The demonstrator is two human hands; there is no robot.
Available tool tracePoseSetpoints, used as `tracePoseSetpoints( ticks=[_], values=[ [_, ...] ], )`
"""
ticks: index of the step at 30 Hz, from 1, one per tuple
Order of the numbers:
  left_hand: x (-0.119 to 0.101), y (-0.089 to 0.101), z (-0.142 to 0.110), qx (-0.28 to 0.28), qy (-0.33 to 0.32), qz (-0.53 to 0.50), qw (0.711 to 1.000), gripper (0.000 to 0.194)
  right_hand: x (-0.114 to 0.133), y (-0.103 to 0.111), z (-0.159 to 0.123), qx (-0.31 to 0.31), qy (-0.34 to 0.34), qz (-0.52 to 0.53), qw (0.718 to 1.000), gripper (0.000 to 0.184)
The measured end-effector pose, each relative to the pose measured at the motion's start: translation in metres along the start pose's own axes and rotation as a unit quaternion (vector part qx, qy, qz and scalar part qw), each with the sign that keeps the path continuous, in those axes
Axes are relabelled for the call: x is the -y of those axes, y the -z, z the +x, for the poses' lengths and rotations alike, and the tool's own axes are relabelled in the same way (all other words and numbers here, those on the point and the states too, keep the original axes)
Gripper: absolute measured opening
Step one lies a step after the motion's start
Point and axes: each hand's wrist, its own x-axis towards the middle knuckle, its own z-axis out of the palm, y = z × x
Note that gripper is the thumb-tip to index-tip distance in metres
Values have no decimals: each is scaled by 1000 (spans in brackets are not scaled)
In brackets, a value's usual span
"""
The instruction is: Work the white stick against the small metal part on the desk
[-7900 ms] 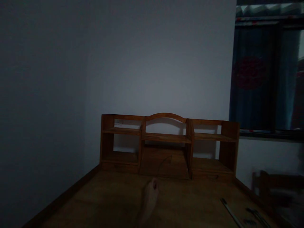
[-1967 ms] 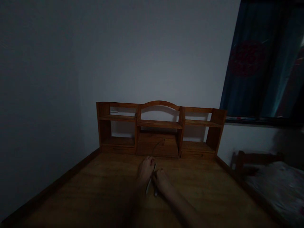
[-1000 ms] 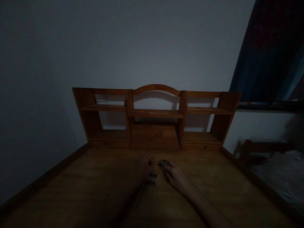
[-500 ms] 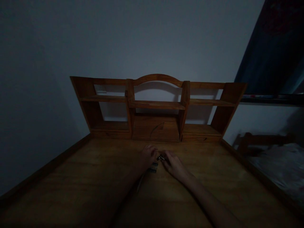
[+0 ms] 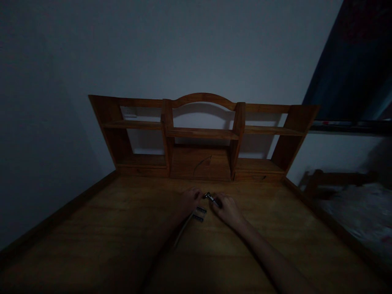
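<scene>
The room is very dark. Both my hands rest on a wooden desk [image 5: 92,228] just in front of a low shelf unit. My left hand [image 5: 189,201] is curled, its fingers closed at the end of a thin pale strip [image 5: 183,230] that lies along the desk toward me. My right hand [image 5: 226,209] pinches a small shiny metal piece [image 5: 209,197] held between the two hands. A small dark ribbed part [image 5: 199,214] lies on the desk right below that piece.
A wooden shelf unit [image 5: 202,136] with an arched top stands at the desk's far edge against a pale wall. A raised wooden rim [image 5: 58,214] runs along the desk's left side. A dark window [image 5: 355,65] and a bed [image 5: 352,208] lie to the right.
My hands have come together at the desk's far middle and the right one now pinches the metal piece. The view has tilted down and moved closer to the shelf unit.
</scene>
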Motion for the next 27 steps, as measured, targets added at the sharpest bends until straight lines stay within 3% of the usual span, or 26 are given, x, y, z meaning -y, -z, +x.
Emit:
tracePoseSetpoints(
  ticks=[5,10,14,19,27],
  values=[
    [-4,1,0,-25,31,-20,999,27,4,5,0,-53,7,30,998,18],
    [-10,6,-1,-65,39,-31,997,33,9,6,-1,-57,32,59,996,18],
    [-20,10,-3,-86,30,-109,990,41,10,1,-2,-50,38,68,996,17],
    [-27,8,-3,-36,37,-188,981,35,10,1,-2,-42,51,78,995,16],
    [-21,6,-5,0,22,-144,989,43,10,7,-2,-41,54,79,995,19]
  ],
)
